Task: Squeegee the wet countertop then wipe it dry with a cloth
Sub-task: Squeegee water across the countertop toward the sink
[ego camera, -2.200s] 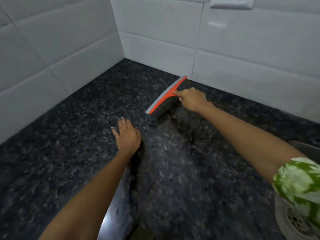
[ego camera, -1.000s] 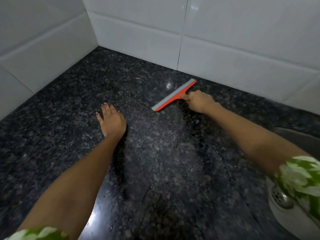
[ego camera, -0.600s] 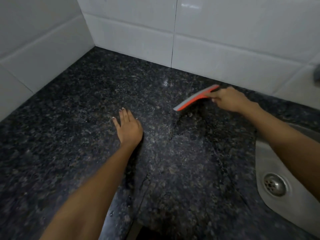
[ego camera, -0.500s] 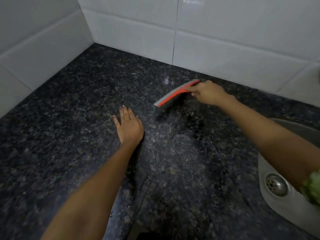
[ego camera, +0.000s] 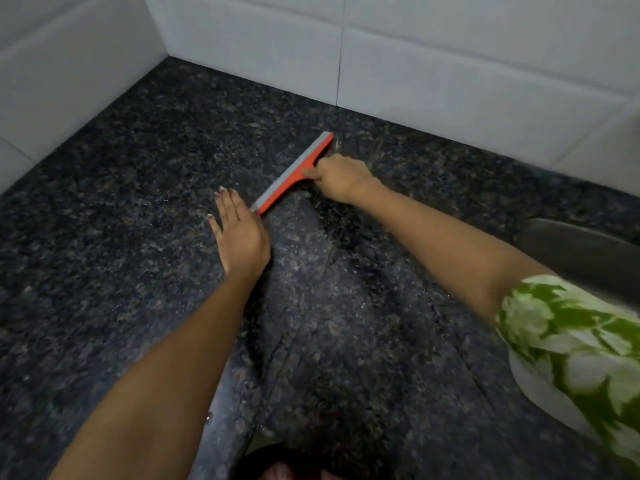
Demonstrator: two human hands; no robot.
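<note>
**Squeegee down on the wet desk, one hand gripping, one lying flat**

We see the right hand (ego camera: 341, 180) with its fingers curled around the handle of the squeegee (ego camera: 294, 173), whose orange body and grey blade strip lie as a diagonal bar on the dark speckled desk (ego camera: 104, 237). The blade's far end points toward the white tiled wall (ego camera: 450, 64) at the back, stopping short of it; its near end sits just beside the fingertips of the left hand (ego camera: 240, 233), and we cannot tell whether the two touch. The handle itself is hidden inside the grip.

The left hand lies palm down on the desk, fingers straight and close together, holding nothing. The two hands are apart, with the squeegee spanning the gap between them.

Between the forearms the stone shows a paler, streaked band running toward us, with darker patches alongside it. A green-and-white patterned sleeve (ego camera: 571, 358) covers the right upper arm at the frame's edge. Behind it, at the far right, a dark curved rim (ego camera: 571, 251) dips below the desk surface; we cannot tell more of it.
</note>
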